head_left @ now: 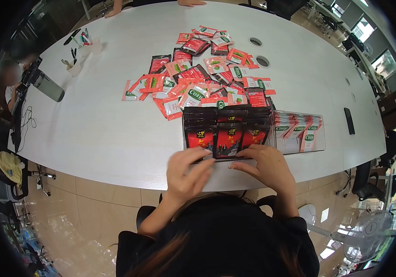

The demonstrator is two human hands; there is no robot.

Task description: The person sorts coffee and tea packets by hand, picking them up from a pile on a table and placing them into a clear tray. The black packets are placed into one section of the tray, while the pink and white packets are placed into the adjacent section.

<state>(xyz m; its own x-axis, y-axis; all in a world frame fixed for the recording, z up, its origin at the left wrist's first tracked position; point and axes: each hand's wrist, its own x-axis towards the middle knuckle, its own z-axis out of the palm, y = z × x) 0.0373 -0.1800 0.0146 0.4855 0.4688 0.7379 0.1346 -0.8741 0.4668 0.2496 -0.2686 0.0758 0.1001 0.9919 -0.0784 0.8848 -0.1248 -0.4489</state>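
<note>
Rows of black and red sachets (228,138) stand in a container near the table's front edge. My left hand (187,173) is at the front left of these sachets, its fingers apart and slightly blurred. On the front right, my right hand (266,166) has its fingertips against the lower part of the sachets, thumb spread from the fingers. To the right, a clear box (319,144) holds pink and white Cozy sachets (308,139). Behind the container lies a loose pile of pink sachets (193,95) and dark red ones (195,45).
On the white table (101,134) are a grey bottle (48,87), pen cups (74,69) and a black phone-like object (349,121). Another person's hand (191,3) rests on the far edge. Two round holes are at the back right.
</note>
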